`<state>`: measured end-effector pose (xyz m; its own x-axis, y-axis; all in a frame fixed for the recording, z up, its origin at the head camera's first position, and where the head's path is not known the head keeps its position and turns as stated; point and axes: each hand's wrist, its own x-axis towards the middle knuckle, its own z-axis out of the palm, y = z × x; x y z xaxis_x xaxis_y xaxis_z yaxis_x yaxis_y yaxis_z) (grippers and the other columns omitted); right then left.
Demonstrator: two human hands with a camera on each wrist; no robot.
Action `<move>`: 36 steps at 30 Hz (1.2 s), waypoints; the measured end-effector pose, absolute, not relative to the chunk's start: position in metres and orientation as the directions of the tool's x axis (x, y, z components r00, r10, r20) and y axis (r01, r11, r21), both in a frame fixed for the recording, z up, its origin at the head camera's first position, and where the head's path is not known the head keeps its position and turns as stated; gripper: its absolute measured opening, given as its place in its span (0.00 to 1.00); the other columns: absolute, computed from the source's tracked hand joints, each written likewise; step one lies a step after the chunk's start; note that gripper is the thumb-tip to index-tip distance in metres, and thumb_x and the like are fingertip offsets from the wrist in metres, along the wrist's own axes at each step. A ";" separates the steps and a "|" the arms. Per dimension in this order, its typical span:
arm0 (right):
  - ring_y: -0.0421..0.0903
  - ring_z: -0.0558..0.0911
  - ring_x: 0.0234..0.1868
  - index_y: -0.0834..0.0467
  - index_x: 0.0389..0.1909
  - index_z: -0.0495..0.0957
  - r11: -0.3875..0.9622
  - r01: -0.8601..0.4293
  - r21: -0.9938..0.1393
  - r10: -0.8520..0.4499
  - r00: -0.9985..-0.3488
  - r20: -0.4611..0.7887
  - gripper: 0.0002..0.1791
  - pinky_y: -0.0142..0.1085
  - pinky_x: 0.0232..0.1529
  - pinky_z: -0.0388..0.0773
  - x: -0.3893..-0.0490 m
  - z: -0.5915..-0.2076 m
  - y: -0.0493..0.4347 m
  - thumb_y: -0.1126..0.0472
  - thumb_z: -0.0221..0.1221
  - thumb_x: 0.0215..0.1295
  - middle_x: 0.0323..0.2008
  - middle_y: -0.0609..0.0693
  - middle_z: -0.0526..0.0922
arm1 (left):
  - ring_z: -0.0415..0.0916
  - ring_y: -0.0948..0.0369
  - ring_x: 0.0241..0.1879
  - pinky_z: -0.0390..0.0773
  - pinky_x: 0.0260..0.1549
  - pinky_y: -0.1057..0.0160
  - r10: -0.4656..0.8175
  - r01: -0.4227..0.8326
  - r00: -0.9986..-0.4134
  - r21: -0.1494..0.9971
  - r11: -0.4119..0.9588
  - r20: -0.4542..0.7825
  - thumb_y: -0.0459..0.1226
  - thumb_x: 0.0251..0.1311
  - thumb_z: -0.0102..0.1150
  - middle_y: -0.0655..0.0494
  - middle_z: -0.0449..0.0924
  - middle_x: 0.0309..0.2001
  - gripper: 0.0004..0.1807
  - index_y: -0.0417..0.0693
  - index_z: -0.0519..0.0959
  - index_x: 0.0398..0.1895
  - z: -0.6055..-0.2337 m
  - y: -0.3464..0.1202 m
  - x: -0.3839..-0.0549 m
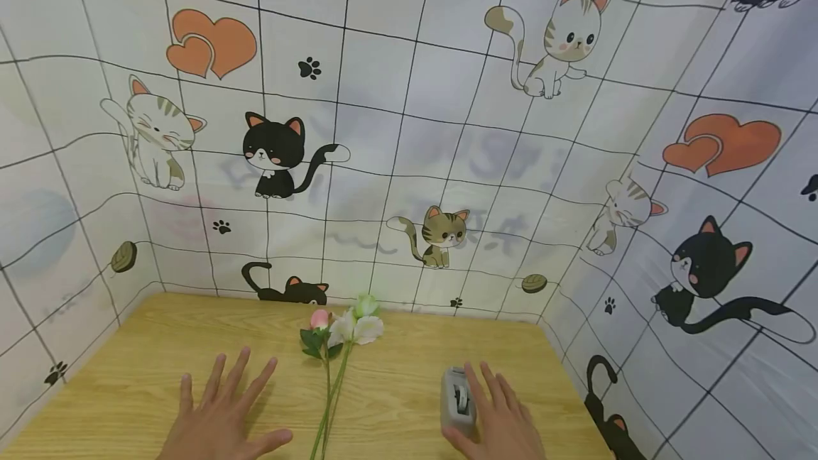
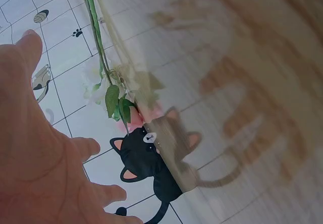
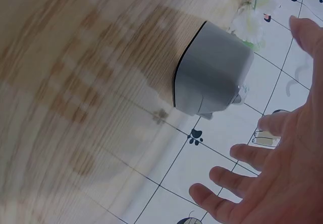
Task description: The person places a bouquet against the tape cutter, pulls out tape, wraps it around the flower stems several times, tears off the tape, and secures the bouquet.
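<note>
My left hand [image 1: 220,414] is held with fingers straight and spread, left of the flowers, gripping nothing. In the left wrist view its palm [image 2: 40,148] shows at the left side. Long-stemmed flowers lie on the table in the middle: a pink bud [image 1: 320,319] with dark green leaves and a white bloom [image 1: 355,329]. To the right stands a grey tape dispenser [image 1: 450,403] with a wheel in its slot. Over its right side reaches my right hand [image 1: 505,421], fingers straight. In the right wrist view a gap shows between these fingers and the dispenser [image 3: 214,67].
The wood-grain table [image 1: 390,382] is glossy and mirrors the things around it. White sheeting [image 1: 377,148] printed with a black grid, cats, hearts and paws rises behind it and along both sides. The flower stems [image 1: 330,403] run toward the near edge of the head view.
</note>
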<state>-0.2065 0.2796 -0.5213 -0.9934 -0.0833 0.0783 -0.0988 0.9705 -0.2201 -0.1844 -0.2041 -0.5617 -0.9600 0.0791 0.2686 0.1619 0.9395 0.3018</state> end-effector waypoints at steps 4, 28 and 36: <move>0.78 0.79 0.77 0.49 0.94 0.63 0.973 -0.083 -0.214 -0.070 -0.995 0.071 0.66 0.82 0.64 0.82 -0.213 -0.519 0.272 0.14 0.67 0.67 0.89 0.64 0.70 | 0.54 0.23 0.89 0.44 0.76 0.05 0.078 0.168 -0.956 0.309 0.936 0.284 0.81 0.61 0.69 0.39 0.59 0.94 0.59 0.76 0.65 0.93 -0.562 -0.202 -0.184; 0.59 0.86 0.50 0.66 0.82 0.75 0.927 -0.023 -0.375 0.008 -0.997 0.080 0.52 0.58 0.46 0.91 -0.227 -0.522 0.247 0.44 0.84 0.66 0.61 0.69 0.85 | 0.73 0.27 0.82 0.69 0.72 0.09 0.157 0.251 -0.916 0.222 0.942 0.370 0.82 0.59 0.69 0.42 0.69 0.90 0.57 0.69 0.75 0.88 -0.553 -0.172 -0.182; 0.56 0.87 0.48 0.71 0.77 0.79 0.914 0.047 -0.402 0.054 -0.999 0.005 0.47 0.57 0.48 0.92 -0.231 -0.522 0.243 0.47 0.84 0.67 0.57 0.67 0.87 | 0.78 0.30 0.79 0.74 0.70 0.12 0.159 0.262 -0.914 0.243 0.934 0.372 0.80 0.60 0.71 0.44 0.75 0.87 0.54 0.68 0.78 0.86 -0.549 -0.163 -0.179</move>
